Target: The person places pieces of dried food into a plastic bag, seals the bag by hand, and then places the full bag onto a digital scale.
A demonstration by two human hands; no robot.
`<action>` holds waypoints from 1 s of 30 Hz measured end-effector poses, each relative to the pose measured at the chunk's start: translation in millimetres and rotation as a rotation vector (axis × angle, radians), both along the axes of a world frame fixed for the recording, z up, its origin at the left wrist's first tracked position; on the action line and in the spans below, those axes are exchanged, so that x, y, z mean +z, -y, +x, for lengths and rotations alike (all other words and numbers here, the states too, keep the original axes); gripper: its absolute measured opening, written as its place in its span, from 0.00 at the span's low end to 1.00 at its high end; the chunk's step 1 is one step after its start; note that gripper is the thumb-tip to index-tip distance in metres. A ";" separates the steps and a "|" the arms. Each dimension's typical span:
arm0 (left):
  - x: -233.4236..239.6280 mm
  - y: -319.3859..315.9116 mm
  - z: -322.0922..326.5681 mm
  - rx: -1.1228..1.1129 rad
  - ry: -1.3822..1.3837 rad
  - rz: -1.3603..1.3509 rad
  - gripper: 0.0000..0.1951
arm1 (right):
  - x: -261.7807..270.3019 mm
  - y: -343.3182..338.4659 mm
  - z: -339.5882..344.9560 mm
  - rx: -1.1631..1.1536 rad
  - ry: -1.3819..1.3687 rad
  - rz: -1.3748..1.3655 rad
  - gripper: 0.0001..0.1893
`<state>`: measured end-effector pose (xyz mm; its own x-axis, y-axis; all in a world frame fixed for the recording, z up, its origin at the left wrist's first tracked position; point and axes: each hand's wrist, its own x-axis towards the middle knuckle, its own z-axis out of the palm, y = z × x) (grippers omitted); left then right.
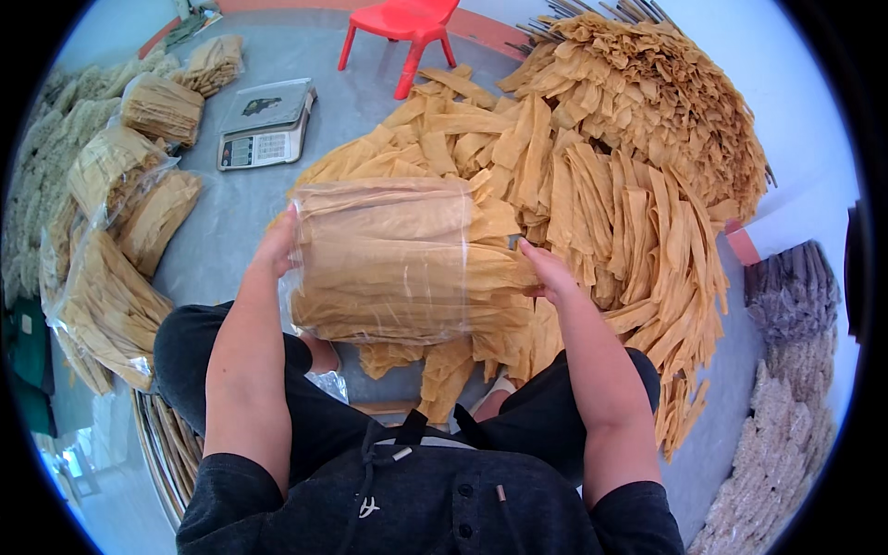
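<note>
A clear plastic bag (381,263) stuffed with flat, yellow-brown dried strips lies across my lap, with the strips' ends sticking out of its right side. My left hand (281,243) grips the bag's left end. At the right, my right hand (548,270) holds the protruding ends of the strips (496,267), thumb on top and fingers partly hidden beneath. Behind and right of the bag, a wide heap of loose yellow-brown strips (590,208) covers the floor. Some strips hang below the bag between my knees.
Filled plastic bags (111,298) lie at the left beside pale bundles (48,173). A digital scale (267,125) stands at the upper left, a red plastic chair (406,28) at the top. A tall pile of crinkled strips (645,90) leans at the upper right. Dark (794,291) and pale bundles line the right wall.
</note>
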<state>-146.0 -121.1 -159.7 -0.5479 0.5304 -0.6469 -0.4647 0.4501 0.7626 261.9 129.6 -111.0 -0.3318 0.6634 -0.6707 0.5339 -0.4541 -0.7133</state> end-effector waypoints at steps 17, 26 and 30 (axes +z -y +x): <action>19.1 3.1 23.8 0.157 -0.239 -0.136 0.33 | -27.8 1.5 -40.1 -0.173 -0.190 0.381 0.42; -9.0 4.1 1.1 -0.027 0.050 0.085 0.47 | -45.4 -10.1 -38.4 0.127 -0.220 0.181 0.33; -17.6 7.1 0.3 -0.036 -0.065 0.050 0.44 | -6.3 19.1 -56.9 0.189 -0.009 0.280 0.41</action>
